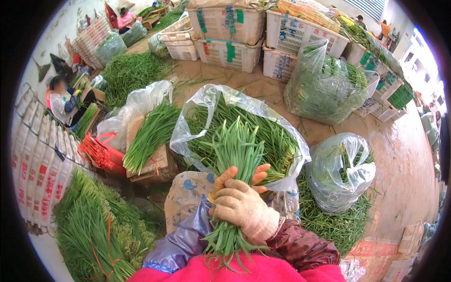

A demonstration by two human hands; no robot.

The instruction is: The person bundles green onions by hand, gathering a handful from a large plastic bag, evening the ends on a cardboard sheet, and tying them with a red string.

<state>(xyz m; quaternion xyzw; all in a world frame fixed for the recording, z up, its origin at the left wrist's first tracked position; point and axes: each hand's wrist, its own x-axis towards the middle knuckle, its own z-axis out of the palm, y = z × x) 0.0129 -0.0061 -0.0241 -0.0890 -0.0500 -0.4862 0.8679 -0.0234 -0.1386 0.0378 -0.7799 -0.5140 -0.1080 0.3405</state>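
Observation:
A bunch of long flat green leaves, likely garlic chives [238, 148], stands upright before my chest, some leaf ends hanging below my hands. My left hand [223, 179], in an orange glove, grips it from behind, its fingers showing on the right. Across its front closes my right hand [243, 209] in a beige knit glove. Just beyond is a clear plastic bag [201, 128], wide open and full of the same greens. A patterned cloth [188, 183] lies under my forearms. Left of the bag, a loose bundle [151, 134] rests on a wooden block [160, 169].
Tied bundles [95, 225] are piled at lower left, near red ties [97, 153] and stacked white sacks [42, 169]. Filled bags [340, 176] [324, 91] stand right. White plastic crates [229, 26] line the back. A person [65, 100] sits at left; others are farther off.

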